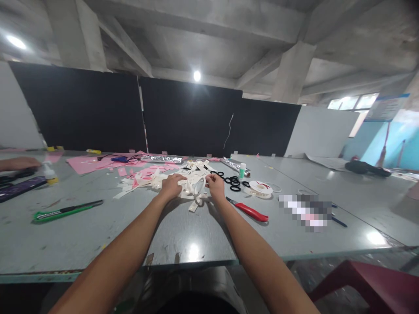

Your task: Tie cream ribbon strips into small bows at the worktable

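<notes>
A heap of white ribbon strips [188, 186] lies on the grey table in front of me. My left hand [172, 186] is at the heap's left side, its fingers curled onto the ribbon, with the tips partly hidden among the strips. On the other side my right hand [215, 185] pinches a white ribbon loop [199, 186] between thumb and fingers. A short folded ribbon piece [197, 203] lies just below the loop. Several black rings [235, 183] sit right of my right hand, near a ribbon spool [261, 188] with a white face.
A red-handled cutter [251, 212] lies right, a green cutter [67, 212] left. Pink sheets [83, 164], foil rolls [165, 159] and a glue stick [242, 170] are farther back. Another person's hand [21, 163] is at far left, beside a small bottle [49, 173]. Dark panels stand behind.
</notes>
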Available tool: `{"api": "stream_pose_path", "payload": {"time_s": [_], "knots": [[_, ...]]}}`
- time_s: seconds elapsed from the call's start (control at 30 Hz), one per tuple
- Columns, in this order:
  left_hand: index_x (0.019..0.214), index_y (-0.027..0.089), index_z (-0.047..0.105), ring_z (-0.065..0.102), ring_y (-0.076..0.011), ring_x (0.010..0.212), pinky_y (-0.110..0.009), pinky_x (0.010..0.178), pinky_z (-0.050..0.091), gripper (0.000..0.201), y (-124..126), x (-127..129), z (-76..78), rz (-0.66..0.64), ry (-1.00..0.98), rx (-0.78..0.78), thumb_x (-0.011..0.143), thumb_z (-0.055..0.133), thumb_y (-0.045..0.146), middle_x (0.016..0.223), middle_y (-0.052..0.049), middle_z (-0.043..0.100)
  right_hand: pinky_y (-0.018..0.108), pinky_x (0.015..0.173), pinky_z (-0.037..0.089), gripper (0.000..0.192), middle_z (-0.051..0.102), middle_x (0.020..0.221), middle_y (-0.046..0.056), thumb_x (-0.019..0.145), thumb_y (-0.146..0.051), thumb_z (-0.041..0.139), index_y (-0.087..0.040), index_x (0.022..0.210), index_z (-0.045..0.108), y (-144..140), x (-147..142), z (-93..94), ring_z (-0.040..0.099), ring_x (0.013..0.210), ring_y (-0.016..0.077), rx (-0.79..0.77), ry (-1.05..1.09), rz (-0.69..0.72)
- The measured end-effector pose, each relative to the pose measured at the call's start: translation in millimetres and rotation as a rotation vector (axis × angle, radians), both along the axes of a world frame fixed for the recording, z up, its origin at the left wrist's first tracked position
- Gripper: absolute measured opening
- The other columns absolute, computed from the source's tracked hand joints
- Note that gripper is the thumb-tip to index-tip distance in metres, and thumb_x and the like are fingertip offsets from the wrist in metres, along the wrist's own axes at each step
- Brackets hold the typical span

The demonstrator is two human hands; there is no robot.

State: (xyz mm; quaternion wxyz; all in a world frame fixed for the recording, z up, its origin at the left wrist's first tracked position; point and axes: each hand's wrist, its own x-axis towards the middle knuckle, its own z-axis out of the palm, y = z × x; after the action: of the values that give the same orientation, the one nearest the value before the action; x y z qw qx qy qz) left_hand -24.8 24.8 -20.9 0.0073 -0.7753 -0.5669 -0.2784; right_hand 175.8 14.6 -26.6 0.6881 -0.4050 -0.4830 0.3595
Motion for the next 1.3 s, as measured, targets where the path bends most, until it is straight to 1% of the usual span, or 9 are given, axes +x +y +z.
{"api": "stream_pose_path", "payload": {"time_s": [0.17,0.3,0.43,0.57,0.67,0.77,0.9,1.1,1.3], "knots": [[0.116,0.029,0.061,0.046,-0.0262,0.117,-0.042,0.101,0.032,0.043,-12,13,7.6,-0.193,0.040,-0.048,0.074,0.054,0.022,0.124,-0.004,0.056,0.025,0.058,0.058,0.016,0.062,0.066,-0.001,0.067,-0.024,0.069,-0.015,0.076,0.059,-2,3,1.2,0.063,0.059,0.0117,-0.024,0.292,0.044],[0.111,0.029,0.064,0.046,-0.0270,0.115,-0.042,0.099,0.033,0.036,-13,11,4.7,-0.192,0.077,-0.073,0.076,0.058,0.034,0.122,-0.005,0.056,0.025,0.061,0.059,0.017,0.064,0.066,0.000,0.068,-0.021,0.071,-0.015,0.074,0.057,-3,6,4.4,0.067,0.065,0.0139,-0.043,0.489,0.072],[0.098,0.029,0.070,0.048,-0.0300,0.109,-0.047,0.094,0.034,0.029,-4,-6,-3.0,0.032,0.116,-0.048,0.077,0.053,0.020,0.115,-0.007,0.058,0.025,0.061,0.060,0.015,0.063,0.063,-0.001,0.069,-0.018,0.071,-0.015,0.072,0.056,-4,10,9.2,0.066,0.063,0.0131,-0.070,0.581,0.082],[0.109,0.028,0.066,0.045,-0.0349,0.109,-0.053,0.090,0.034,0.037,2,-23,-4.7,0.306,0.053,0.043,0.077,0.051,0.017,0.118,-0.011,0.055,0.024,0.060,0.060,0.014,0.062,0.062,-0.002,0.070,-0.018,0.071,-0.015,0.071,0.057,-5,10,10.9,0.066,0.062,0.0124,-0.052,0.579,0.106],[0.118,0.026,0.061,0.043,-0.0349,0.113,-0.052,0.093,0.034,0.046,-1,-21,3.3,0.367,-0.007,0.115,0.074,0.053,0.015,0.126,-0.012,0.050,0.023,0.059,0.060,0.015,0.062,0.063,-0.001,0.070,-0.019,0.071,-0.015,0.071,0.057,-6,8,10.8,0.066,0.063,0.0125,-0.040,0.536,0.128],[0.115,0.026,0.061,0.047,-0.0273,0.113,-0.041,0.094,0.036,0.047,-6,-7,10.7,0.163,-0.037,0.150,0.074,0.046,0.009,0.124,-0.007,0.055,0.023,0.057,0.060,0.015,0.063,0.064,-0.001,0.070,-0.019,0.071,-0.015,0.071,0.057,-7,7,11.4,0.067,0.064,0.0129,-0.035,0.515,0.142],[0.103,0.025,0.068,0.059,-0.0201,0.093,-0.029,0.081,0.044,0.034,-7,10,3.1,-0.206,0.085,-0.215,0.079,0.044,0.019,0.102,-0.004,0.067,0.022,0.057,0.059,0.015,0.062,0.064,-0.001,0.071,-0.018,0.071,-0.014,0.070,0.056,-9,6,12.9,0.067,0.062,0.0126,-0.048,0.510,0.132],[0.121,0.021,0.059,0.045,-0.0350,0.119,-0.050,0.093,0.038,0.043,-2,4,-9.8,0.092,0.221,-0.143,0.082,0.042,0.025,0.131,-0.014,0.052,0.023,0.058,0.059,0.015,0.063,0.064,0.000,0.072,-0.019,0.071,-0.014,0.071,0.057,-11,6,12.6,0.066,0.062,0.0125,-0.059,0.485,0.133],[0.116,0.024,0.062,0.056,-0.0271,0.104,-0.038,0.087,0.044,0.041,-2,-3,1.4,0.162,0.098,-0.058,0.081,0.040,0.019,0.116,-0.009,0.063,0.023,0.059,0.059,0.014,0.063,0.063,0.000,0.070,-0.019,0.071,-0.014,0.072,0.058,-10,6,12.6,0.066,0.063,0.0128,-0.062,0.480,0.117]]}}
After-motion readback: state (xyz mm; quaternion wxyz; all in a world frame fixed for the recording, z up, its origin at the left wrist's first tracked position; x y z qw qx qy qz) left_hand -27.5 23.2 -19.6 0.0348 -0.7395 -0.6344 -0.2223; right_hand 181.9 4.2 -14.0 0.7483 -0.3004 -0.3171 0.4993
